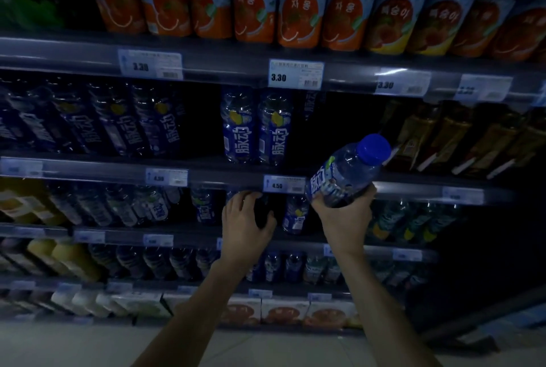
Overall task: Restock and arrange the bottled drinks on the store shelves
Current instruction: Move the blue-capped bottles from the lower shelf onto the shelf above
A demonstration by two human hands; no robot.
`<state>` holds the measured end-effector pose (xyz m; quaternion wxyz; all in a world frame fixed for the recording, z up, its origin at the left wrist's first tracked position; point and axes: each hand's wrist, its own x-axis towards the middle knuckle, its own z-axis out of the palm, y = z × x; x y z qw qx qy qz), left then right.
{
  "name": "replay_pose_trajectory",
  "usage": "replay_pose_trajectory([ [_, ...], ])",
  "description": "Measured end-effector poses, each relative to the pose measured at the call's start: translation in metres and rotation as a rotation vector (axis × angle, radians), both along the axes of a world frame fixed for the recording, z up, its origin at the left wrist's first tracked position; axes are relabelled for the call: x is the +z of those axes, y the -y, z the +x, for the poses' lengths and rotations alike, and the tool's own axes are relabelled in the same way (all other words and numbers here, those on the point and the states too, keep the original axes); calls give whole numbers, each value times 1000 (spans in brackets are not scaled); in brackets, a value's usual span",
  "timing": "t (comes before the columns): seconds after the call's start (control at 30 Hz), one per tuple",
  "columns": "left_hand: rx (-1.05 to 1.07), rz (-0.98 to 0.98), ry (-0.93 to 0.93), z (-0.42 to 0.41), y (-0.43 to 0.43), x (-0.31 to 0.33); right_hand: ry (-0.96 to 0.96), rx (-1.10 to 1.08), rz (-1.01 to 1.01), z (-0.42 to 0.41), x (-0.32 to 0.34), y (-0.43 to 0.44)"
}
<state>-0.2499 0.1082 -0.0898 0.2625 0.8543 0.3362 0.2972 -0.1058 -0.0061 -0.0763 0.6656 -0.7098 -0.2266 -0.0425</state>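
My right hand (344,213) grips a clear bottle with a blue cap and blue label (347,171), tilted with its cap up and to the right, in front of the second shelf's edge (230,177). Two matching blue-label bottles (257,127) stand upright on that shelf, with a dark gap to their right. My left hand (245,225) reaches into the shelf below, its fingers and thumb curled around a dark bottle (262,211) that is hard to make out. Another blue-label bottle (295,214) stands just right of it.
Orange and blue cans (301,9) line the top shelf. More blue-label bottles (118,118) fill the second shelf's left side, and dark gold-label bottles (461,136) its right. Price tags (295,74) hang on the shelf edges. Lower shelves hold bottles and cartons (283,312).
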Motion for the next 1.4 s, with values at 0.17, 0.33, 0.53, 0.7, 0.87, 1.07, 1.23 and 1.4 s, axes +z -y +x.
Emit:
replay_pose_trajectory([
  [0.17,13,-47,-39,-29,-12,-26,-48,30,-57,-30,-29,-6],
  [0.33,54,-148,-93,-55,-29,-58,-105,80,-110,-58,-78,-19],
  [0.53,94,-153,-83,-80,-51,-98,-152,117,-181,-89,-137,-39],
  [0.7,72,-193,-66,-78,-68,-131,-163,132,-199,-93,-175,-60],
  [0.87,88,-192,-54,-71,-92,-160,-188,114,-253,-82,-212,-81],
  [1.07,106,-206,-38,-59,-122,-189,-171,119,-258,-55,-233,-106],
  [1.23,160,-239,22,-48,-144,-209,-119,58,-269,-32,-235,-130],
  [1.4,165,-185,66,-44,-154,-225,-146,55,-307,-10,-237,-144],
])
